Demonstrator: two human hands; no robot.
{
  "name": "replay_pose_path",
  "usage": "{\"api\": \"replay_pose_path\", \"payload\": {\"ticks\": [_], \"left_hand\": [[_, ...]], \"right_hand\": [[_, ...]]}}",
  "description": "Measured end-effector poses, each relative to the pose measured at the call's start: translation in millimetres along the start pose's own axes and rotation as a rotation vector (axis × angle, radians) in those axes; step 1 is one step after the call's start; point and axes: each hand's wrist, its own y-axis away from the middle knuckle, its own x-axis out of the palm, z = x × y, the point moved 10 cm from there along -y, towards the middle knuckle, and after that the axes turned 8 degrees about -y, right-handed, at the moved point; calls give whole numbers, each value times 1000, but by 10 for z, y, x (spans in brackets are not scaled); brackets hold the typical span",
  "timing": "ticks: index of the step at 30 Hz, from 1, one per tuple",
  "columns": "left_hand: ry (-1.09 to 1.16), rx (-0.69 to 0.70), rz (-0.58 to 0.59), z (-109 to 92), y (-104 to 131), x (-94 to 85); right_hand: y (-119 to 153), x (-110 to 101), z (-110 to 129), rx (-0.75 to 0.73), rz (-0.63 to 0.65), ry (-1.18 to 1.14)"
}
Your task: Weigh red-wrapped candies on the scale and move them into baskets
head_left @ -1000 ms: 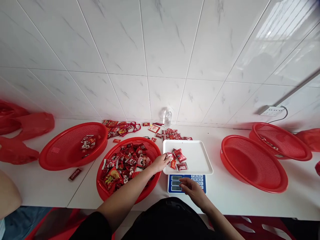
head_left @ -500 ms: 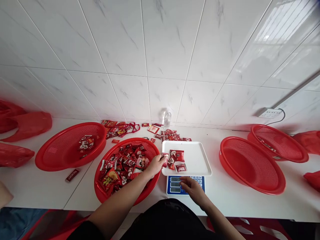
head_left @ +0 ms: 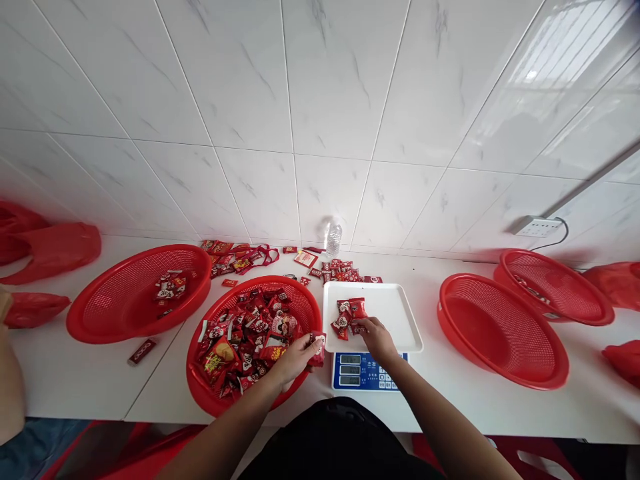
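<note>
Several packets (head_left: 344,319) lie on the white tray (head_left: 395,313), covering only part; many remain in the red basket (head_left: 310,303); left hand (head_left: 294,361) pinches one red packet (head_left: 318,352) just beside the tray; right hand (head_left: 379,339) apparently pinches a dark packet (head_left: 356,329), mostly hidden.

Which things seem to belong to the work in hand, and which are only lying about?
Seemingly in use:
red packet, held in the left hand
packets on the white tray, at the right hand
scale under the tray
filled red basket

Seemingly lying about:
clear bottle
wrapped bar left of the basket
</note>
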Motion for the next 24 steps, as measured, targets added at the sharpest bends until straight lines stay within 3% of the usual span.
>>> {"api": "replay_pose_path", "payload": {"ticks": [6,12,19,24], "left_hand": [[-28,45,111,-95,49,160],[-67,85,281,-18,39,485],[-125,89,273,35,23,561],[-99,75,208,-55,53,355]], "right_hand": [[105,3,193,-14,-15,-128],[436,505,441,26,347,-461],[476,528,284,107,247,-497],[345,344,240,89,113,-438]]}}
